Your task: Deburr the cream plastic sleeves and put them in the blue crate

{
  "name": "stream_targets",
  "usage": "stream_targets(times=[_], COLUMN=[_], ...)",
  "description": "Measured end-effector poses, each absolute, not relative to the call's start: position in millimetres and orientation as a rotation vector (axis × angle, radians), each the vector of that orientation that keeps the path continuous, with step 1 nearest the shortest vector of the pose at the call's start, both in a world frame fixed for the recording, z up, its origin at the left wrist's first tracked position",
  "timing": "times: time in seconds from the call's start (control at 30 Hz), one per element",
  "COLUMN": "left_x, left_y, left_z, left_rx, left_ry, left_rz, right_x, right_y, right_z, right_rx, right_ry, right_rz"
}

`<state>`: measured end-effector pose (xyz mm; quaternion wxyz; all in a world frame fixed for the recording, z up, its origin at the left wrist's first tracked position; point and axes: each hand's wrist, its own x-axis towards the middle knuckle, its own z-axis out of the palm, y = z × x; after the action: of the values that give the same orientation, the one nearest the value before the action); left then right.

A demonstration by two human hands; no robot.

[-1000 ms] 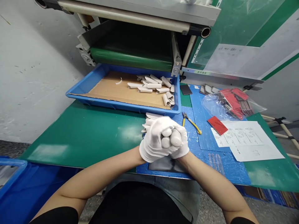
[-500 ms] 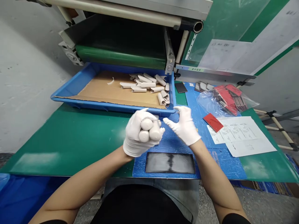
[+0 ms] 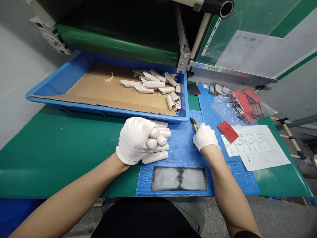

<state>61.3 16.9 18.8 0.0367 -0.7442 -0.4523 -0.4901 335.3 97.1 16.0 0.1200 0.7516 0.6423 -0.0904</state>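
Head view. The right hand [image 3: 205,136], in a white glove, is curled closed over the handles of a pair of yellow-handled metal pliers [image 3: 194,123]. The pliers project ahead of that grip, long axis running forward and slightly left, nose away from the person. How far the handles are squeezed cannot be told.

The left hand [image 3: 135,140], likewise gloved, is closed around a bundle of glossy off-white, round-ended pieces [image 3: 153,134]; at least three ends show. The bundle lies to the left of the right-hand grip, well apart from it, ends facing right and toward the person. Beneath and just beside the left-hand grip, further glossy off-white elongated pieces [image 3: 155,157] lie with long axes roughly left to right.

Containers: ahead of the left hand stands a blue plastic tray [image 3: 106,114], lined with brown cardboard [image 3: 99,89]. Off-white trough-shaped pieces [image 3: 143,89] are heaped toward its right end. Ahead and right of the right hand, a clear plastic bag [image 3: 219,110] contains red-faced flat pads [image 3: 244,102].
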Motion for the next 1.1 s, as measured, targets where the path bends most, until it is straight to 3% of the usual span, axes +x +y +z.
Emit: stream_targets(times=[0.33, 0.67, 0.8, 0.93, 1.1], left_x=[57.2, 58.4, 61.1, 63.7, 63.9], left_y=[13.9, 16.5, 15.8, 12.8, 8.7], left_z=[19.5, 19.9, 22.7, 27.5, 34.9], left_rx=[-2.308, -2.196, -2.178, -2.165, -2.331], left_ry=[-1.335, -1.31, -1.346, -1.398, -1.335], left_rz=[-1.489, -1.474, -1.485, -1.443, -1.449], right_x=[334.7, 366.3, 365.0, 341.5, 329.2], right_y=[107.6, 125.4, 109.5, 76.8, 66.3], right_z=[10.5, 27.9, 39.5, 38.8, 38.4], right_rx=[2.304, 2.46, 2.634, 1.94, 1.484], right_ry=[1.854, 1.821, 2.403, 3.159, 3.159], right_rz=[-0.127, -0.284, -0.065, 0.343, 0.571])
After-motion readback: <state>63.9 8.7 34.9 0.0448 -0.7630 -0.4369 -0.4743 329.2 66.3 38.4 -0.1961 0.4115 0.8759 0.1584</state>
